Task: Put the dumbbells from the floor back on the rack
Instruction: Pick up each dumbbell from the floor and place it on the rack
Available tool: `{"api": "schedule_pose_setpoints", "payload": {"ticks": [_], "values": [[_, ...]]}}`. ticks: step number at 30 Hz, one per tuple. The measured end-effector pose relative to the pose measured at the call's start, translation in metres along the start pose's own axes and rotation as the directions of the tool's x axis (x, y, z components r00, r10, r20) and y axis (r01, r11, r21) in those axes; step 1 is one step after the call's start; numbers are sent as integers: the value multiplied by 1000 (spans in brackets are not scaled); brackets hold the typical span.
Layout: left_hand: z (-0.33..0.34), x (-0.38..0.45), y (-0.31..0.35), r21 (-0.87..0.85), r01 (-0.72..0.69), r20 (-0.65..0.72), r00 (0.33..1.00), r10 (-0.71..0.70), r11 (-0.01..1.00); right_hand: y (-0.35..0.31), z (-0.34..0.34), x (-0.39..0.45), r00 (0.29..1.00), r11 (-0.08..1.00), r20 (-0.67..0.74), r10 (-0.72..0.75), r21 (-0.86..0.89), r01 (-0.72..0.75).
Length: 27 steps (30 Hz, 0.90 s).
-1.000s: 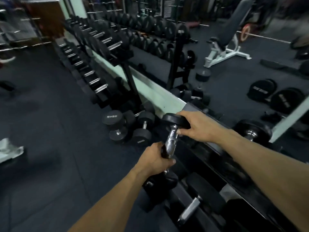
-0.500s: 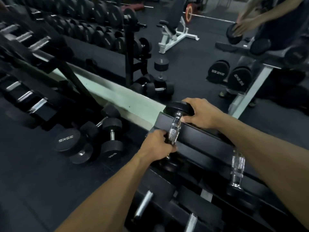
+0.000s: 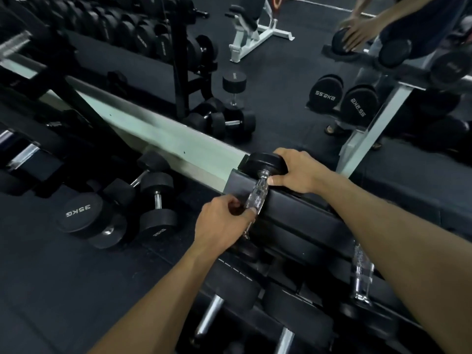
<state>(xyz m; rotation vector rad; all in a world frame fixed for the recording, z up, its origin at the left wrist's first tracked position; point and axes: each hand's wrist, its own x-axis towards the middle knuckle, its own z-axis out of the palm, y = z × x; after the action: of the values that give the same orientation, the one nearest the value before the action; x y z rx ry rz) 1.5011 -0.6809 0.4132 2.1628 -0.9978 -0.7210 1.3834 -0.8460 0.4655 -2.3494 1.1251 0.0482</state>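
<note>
Where the floor (image 3: 51,290) meets the mirror, several dumbbells lie in a loose group, the largest (image 3: 79,213) marked 35KG. Two smaller ones (image 3: 158,200) lie just beside it, touching or nearly so. On the rack (image 3: 301,218), the lower tier holds dumbbells with chrome handles (image 3: 210,315). The top tier carries the dumbbell (image 3: 258,190) being placed, tilted, its far head (image 3: 264,163) resting at the rack's upper left end. The left hand (image 3: 222,226) is curled about the lower part of the knurled chrome handle, fingers closed. The right hand (image 3: 298,172) is cupped over the black far head, thumb against the handle's top. The near head is hidden behind the left hand.
</note>
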Motion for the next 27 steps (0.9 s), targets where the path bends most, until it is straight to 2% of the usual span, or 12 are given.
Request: {"api": "schedule_pose_setpoints", "payload": {"ticks": [5, 9, 12, 21, 27], "values": [[0, -33, -14, -28, 12, -68, 998, -14, 1000, -5, 1, -13, 989, 993, -139, -43, 101, 57], [2, -54, -19, -39, 98, 4, 995, -98, 994, -4, 9, -19, 978, 995, -200, -49, 79, 66], [6, -58, -15, -31, 131, 48, 990, -130, 991, -3, 10, -20, 979, 997, -200, -29, 70, 44], [-8, -45, -11, 53, 82, 83, 993, -86, 995, 3, 11, -22, 971, 996, -233, -45, 63, 62], [-8, -45, -13, 43, 94, 111, 989, -98, 995, 3, 5, -25, 985, 998, -170, -42, 29, 48]]}}
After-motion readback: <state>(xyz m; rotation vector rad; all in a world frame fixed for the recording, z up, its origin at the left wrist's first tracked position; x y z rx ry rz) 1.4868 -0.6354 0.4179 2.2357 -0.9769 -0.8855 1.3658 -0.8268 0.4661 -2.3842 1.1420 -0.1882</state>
